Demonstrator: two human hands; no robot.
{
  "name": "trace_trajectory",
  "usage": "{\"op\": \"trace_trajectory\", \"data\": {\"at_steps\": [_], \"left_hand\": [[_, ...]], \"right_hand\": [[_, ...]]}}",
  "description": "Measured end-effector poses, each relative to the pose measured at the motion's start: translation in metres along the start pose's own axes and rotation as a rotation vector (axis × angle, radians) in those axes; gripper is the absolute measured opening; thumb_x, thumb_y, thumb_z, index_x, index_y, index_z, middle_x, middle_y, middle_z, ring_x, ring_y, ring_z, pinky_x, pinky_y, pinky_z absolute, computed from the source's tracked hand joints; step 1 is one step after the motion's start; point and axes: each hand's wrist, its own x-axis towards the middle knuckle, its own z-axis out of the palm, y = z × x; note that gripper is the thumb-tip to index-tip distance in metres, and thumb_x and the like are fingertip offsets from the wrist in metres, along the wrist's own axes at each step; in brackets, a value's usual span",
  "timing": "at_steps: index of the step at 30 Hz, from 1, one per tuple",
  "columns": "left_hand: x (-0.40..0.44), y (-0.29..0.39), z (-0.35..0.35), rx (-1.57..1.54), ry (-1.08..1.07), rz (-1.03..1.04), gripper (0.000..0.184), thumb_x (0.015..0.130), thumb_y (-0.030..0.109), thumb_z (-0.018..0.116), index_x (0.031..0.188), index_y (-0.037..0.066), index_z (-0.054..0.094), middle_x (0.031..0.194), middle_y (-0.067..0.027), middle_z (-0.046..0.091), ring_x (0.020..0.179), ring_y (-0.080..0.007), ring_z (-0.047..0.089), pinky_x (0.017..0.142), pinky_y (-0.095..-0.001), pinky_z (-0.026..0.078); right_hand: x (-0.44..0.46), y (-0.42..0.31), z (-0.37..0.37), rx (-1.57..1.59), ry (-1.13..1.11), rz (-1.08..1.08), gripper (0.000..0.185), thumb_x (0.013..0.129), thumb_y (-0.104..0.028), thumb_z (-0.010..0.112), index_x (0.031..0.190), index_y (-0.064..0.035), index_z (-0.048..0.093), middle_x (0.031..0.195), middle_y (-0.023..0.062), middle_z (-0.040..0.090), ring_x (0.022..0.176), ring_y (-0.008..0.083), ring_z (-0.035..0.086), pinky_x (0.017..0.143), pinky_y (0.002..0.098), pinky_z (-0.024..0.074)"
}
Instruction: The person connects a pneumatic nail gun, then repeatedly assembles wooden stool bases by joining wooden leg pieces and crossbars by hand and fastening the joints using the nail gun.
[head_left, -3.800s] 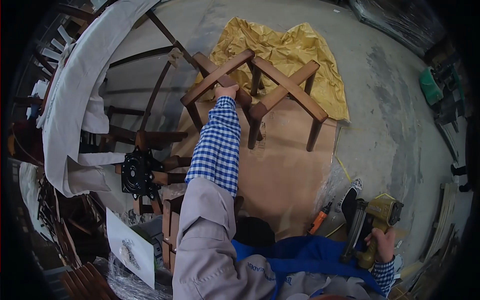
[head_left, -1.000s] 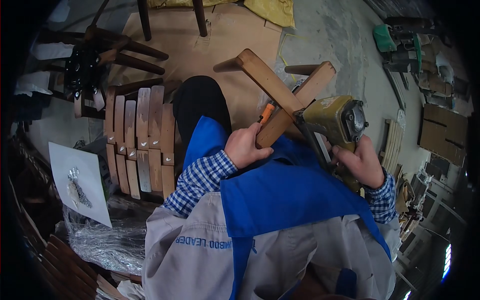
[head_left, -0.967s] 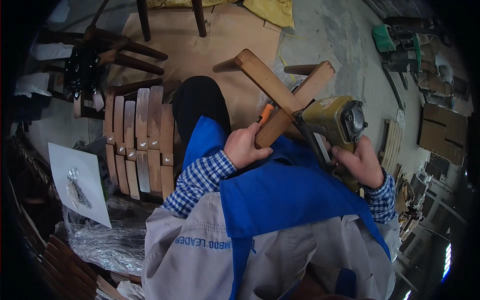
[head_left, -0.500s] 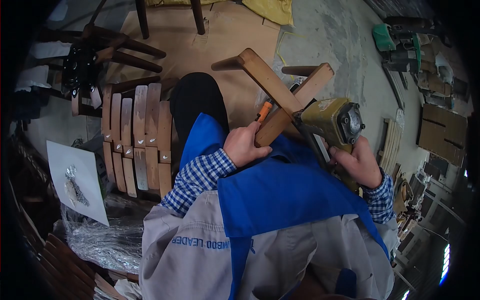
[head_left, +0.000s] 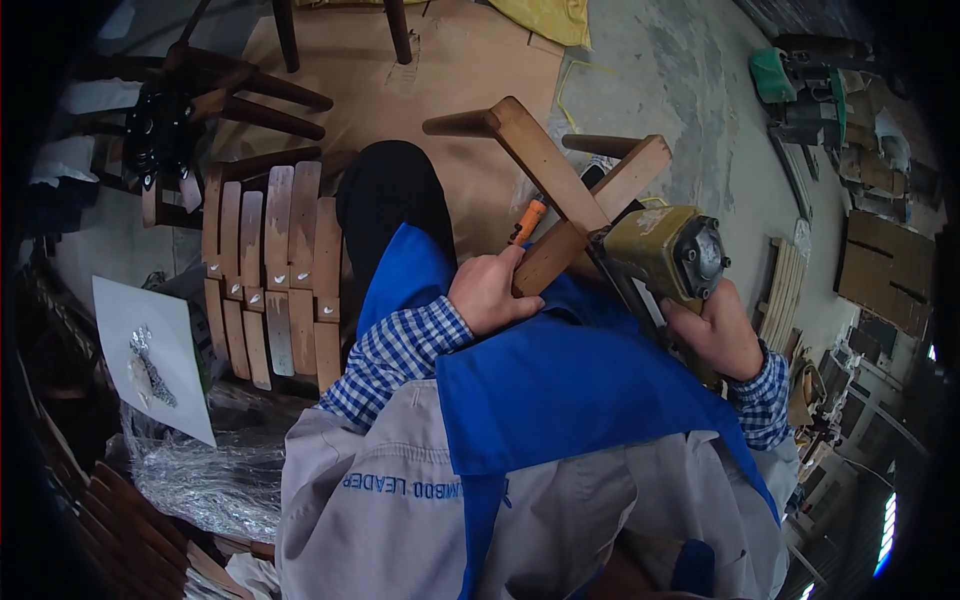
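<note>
A wooden cross-shaped leg frame (head_left: 545, 168) lies over my lap, its legs pointing away from me. My left hand (head_left: 490, 292) is closed around the near end of one of its crosspieces. Just beyond those fingers is an orange-and-black tool (head_left: 527, 221), whose kind I cannot make out; whether the hand touches it is unclear. My right hand (head_left: 722, 330) is wrapped round the handle of a yellowish nail gun (head_left: 650, 245). The gun's nose is at the joint where the crosspieces meet; whether it presses on the wood is hidden.
Several curved wooden pieces (head_left: 279, 230) stand stacked at my left. Near them are a white sheet with small metal parts (head_left: 150, 365) and clear plastic wrap (head_left: 215, 460). Brown cardboard (head_left: 470, 80) covers the floor ahead. Wooden strips (head_left: 780, 290) lie at the right.
The nail gun's body has shifted slightly down and right, with my right hand still round it. My left hand keeps its hold on the leg frame, which looks nearly still.
</note>
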Motion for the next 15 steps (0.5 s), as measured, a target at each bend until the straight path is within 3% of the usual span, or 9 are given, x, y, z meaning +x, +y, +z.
{"op": "trace_trajectory", "data": {"at_steps": [2, 4, 10, 14, 15], "left_hand": [[0.0, 0.0006, 0.0, 0.027, -0.006, 0.012, 0.061, 0.07, 0.033, 0.082, 0.111, -0.005, 0.058, 0.085, -0.0248, 0.067, 0.078, -0.0359, 0.069, 0.073, -0.0402, 0.056], [0.0004, 0.0016, -0.0007, 0.022, -0.019, 0.015, 0.061, 0.07, 0.033, 0.08, 0.112, -0.006, 0.057, 0.084, -0.0251, 0.067, 0.077, -0.0364, 0.069, 0.073, -0.0419, 0.055], [-0.001, 0.0032, -0.0023, 0.03, -0.027, 0.014, 0.06, 0.071, 0.033, 0.079, 0.111, -0.006, 0.057, 0.083, -0.025, 0.067, 0.076, -0.0368, 0.068, 0.072, -0.0434, 0.055], [0.0006, -0.0011, 0.0, 0.036, -0.031, -0.006, 0.061, 0.069, 0.034, 0.081, 0.111, -0.004, 0.058, 0.083, -0.0242, 0.067, 0.077, -0.0362, 0.068, 0.071, -0.0415, 0.055], [0.0013, -0.0007, -0.0002, 0.034, -0.029, -0.002, 0.061, 0.069, 0.034, 0.081, 0.111, -0.004, 0.058, 0.083, -0.0242, 0.067, 0.077, -0.0362, 0.068, 0.071, -0.0415, 0.055]], "right_hand": [[-0.001, -0.002, -0.0017, 0.027, 0.006, 0.058, 0.034, 0.083, -0.006, 0.06, 0.116, 0.0028, 0.059, 0.091, 0.0134, 0.066, 0.084, 0.0227, 0.061, 0.08, 0.0358, 0.05], [-0.0006, -0.0079, -0.0033, 0.171, -0.05, 0.291, 0.034, 0.082, -0.005, 0.06, 0.116, 0.0027, 0.059, 0.092, 0.0137, 0.067, 0.084, 0.0227, 0.061, 0.08, 0.0355, 0.05], [0.0058, -0.0014, 0.0018, 0.074, 0.0, 0.042, 0.035, 0.083, -0.006, 0.06, 0.117, 0.0026, 0.059, 0.098, 0.0149, 0.067, 0.09, 0.0234, 0.061, 0.085, 0.0357, 0.0488], [0.0072, -0.0036, 0.0027, 0.027, -0.002, 0.038, 0.037, 0.083, -0.006, 0.061, 0.118, 0.0025, 0.058, 0.101, 0.0157, 0.067, 0.095, 0.0245, 0.06, 0.09, 0.0362, 0.0471], [0.0066, -0.0049, 0.0032, 0.033, 0.006, 0.042, 0.035, 0.083, -0.005, 0.061, 0.117, 0.0024, 0.058, 0.098, 0.0147, 0.067, 0.089, 0.0228, 0.062, 0.084, 0.0353, 0.0488]]}}
